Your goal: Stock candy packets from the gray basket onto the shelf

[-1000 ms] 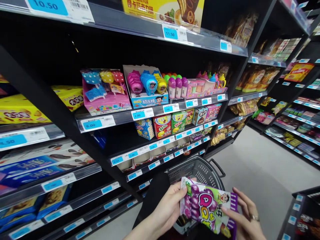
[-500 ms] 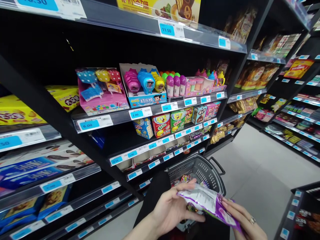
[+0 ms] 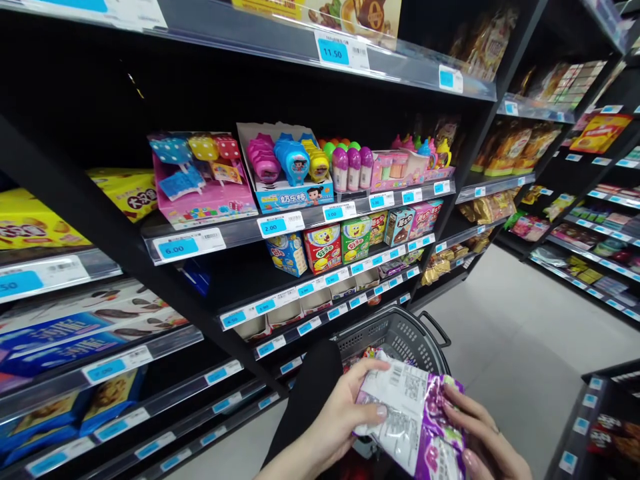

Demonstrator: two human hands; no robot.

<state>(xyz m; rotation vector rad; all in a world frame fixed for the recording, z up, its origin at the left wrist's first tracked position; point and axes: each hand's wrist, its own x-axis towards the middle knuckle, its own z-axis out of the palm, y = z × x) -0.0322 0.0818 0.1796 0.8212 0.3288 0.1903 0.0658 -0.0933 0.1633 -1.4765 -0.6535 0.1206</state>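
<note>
1. Holding a purple snack bag (image 3: 413,417) between both hands, low in the head view, just above the grey basket (image 3: 405,331) and in front of the black shelving (image 3: 165,280).
2. Left hand (image 3: 340,417) grasps the bag's left edge: thumb on the printed back panel, other fingers underneath and out of sight.
3. Right hand (image 3: 483,443) closes on the right edge, fingertips curled over the purple margin. Palm and wrist are cut off by the frame bottom.
4. Bag faces back side up: white panel with small print and a barcode, purple grape pattern along the right and bottom.
5. Handling, my read: light, soft film pouch, glossy so likely slick. Contents probably loose and shifting; the film crinkles and folds under a pinch rather than staying flat.
6. Best hold looks like the sealed side or top edges, where the film is doubled and stiffer. Squeezing the middle risks crushing what is inside.
7. Hidden or unclear:
   - Bag's lower corner runs out of frame.
   - Print on the back is too small to read.
   - Front of the bag is not visible.
   - Basket contents are mostly covered by the bag and hands; only a few colourful wrappers show at the rim.
   - A dark sleeve or garment (image 3: 307,393) sits left of the basket; cannot tell what it belongs to.
</note>
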